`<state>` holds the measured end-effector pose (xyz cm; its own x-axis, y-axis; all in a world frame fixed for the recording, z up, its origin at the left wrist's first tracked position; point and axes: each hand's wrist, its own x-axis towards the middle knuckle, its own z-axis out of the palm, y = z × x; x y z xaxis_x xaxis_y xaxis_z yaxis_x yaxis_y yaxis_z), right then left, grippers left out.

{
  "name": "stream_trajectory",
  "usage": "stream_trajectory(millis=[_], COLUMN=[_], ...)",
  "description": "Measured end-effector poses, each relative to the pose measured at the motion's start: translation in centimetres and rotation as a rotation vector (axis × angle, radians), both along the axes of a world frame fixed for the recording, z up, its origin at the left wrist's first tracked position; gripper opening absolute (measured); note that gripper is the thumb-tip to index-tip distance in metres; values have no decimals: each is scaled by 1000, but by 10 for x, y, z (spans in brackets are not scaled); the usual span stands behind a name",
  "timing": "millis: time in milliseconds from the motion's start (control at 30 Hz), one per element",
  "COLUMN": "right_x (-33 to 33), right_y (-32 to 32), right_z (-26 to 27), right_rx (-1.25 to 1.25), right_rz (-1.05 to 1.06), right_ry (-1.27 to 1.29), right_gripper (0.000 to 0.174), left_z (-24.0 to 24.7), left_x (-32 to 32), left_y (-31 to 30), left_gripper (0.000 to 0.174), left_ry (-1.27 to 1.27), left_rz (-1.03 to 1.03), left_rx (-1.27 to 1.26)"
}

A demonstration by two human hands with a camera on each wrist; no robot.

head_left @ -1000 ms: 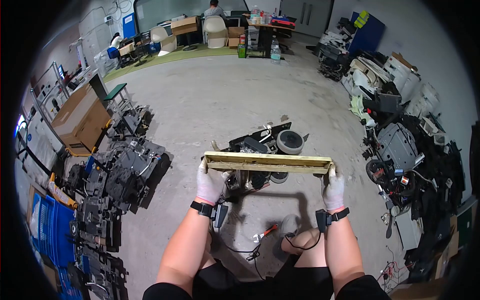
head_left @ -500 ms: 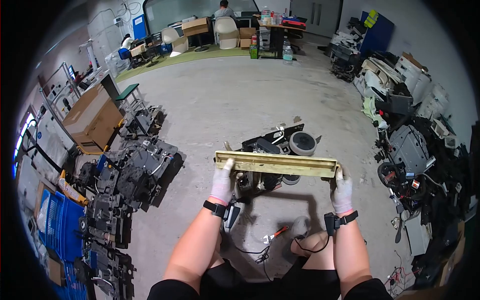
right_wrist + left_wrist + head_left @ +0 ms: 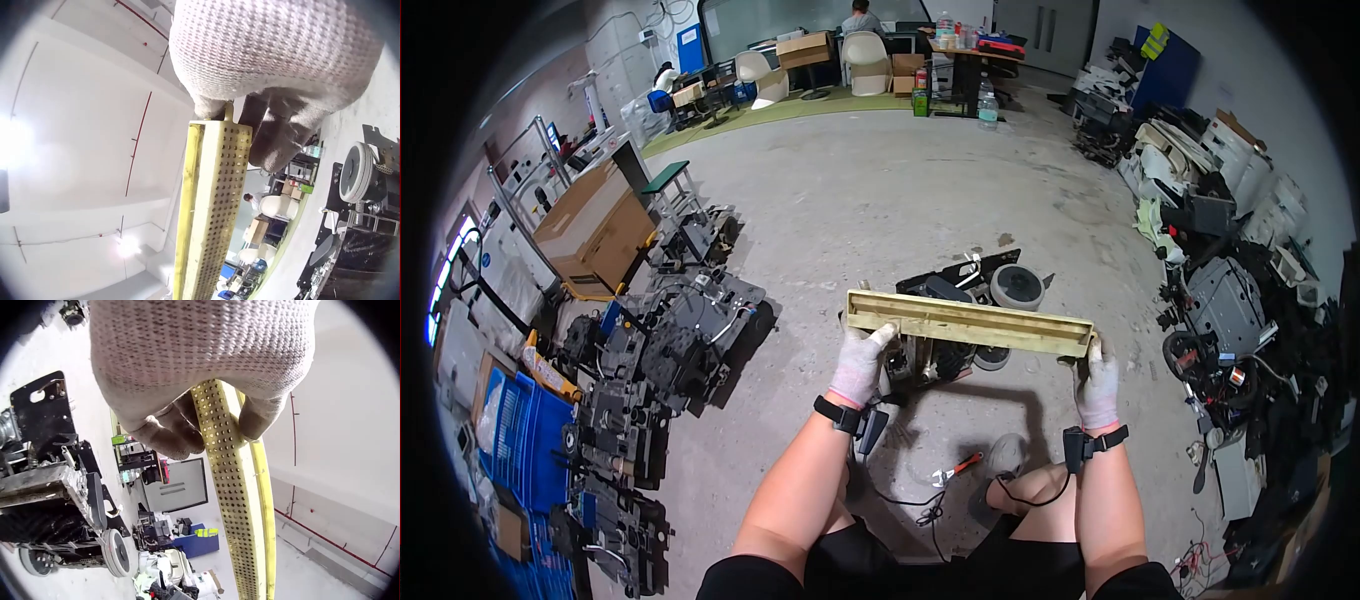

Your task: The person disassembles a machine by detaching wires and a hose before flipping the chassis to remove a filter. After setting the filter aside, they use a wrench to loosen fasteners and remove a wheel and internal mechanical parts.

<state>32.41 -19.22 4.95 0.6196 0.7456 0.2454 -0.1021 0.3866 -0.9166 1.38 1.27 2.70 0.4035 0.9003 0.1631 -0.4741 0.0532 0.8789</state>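
Observation:
Both hands hold a long yellow channel-shaped bar (image 3: 970,322) with a perforated face, raised in front of the body. My left hand (image 3: 862,362), in a white knit glove with dark fingertips, grips it near the left end, thumb over its lower edge. At the opposite end my right hand (image 3: 1097,385), gloved alike, grips the bar's tip. The left wrist view shows thumb and fingers on either side of the perforated bar (image 3: 228,481). In the right wrist view, fingers lie along the end of the bar (image 3: 219,206). Beyond and below is a wheeled machine (image 3: 945,280), partly hidden by it.
An orange-handled adjustable wrench (image 3: 956,470) lies on the floor between the feet, near a black cable. Dark machine units (image 3: 690,330), a blue crate (image 3: 530,440) and a large cardboard box (image 3: 595,225) line the left. Piled parts (image 3: 1225,300) line the right wall.
The head view has turned slightly left. The bar has tilted, its right end now lower than its left. The left thumb has come over its front edge; both hands keep hold.

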Motion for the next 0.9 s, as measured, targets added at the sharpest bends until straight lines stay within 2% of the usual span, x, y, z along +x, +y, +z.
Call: stream_trajectory(millis=[33,100,167,233,267,367,433,500,533,567,667,800,900], right_x=[0,0,-1,-1,-2,-5,0,4,9,18,52,103,136], right_y=[0,-1,-2,-3,-4,-4,-6,-8,-14,-18,-31,-79,-123], right_z=[2,3,2,-1,-1,-4,-14,-15,-16,-17,-8,24,46], right_rx=[-19,-45,-71,-119,-118,-102,-98,-45,-12,13,123,269,339], right_rz=[60,98,131,270,282,256,208,83,110,81,-114,-169,-306], right_ry=[-30,-16,-3,165,214,356,387,699,691,674,903,797,632], right_gripper=[41,42,43,44,43,43,43,43,42,42,40,39,40], left_z=[-5,-14,-5,-1,-1,-2,-14,8,5,1,-20,-33,-42], left_x=[-1,-5,-4,-6,-6,-5,-2,1,0,1,-2,-9,-13], left_y=[3,9,7,9,9,9,18,4,7,9,16,26,32], left_gripper=[48,45,48,57,64,66,72,77,81,78,75,74,74], left_ry=[-1,-158,-161,-126,-106,-126,-39,35,49,53,18,30,9], left_rz=[1,-64,-77,-176,-199,-215,-223,-158,-181,-192,-166,-136,-87], left_rx=[1,-265,-236,-273,-257,-242,-215,-212,-216,-249,-207,-239,-282])
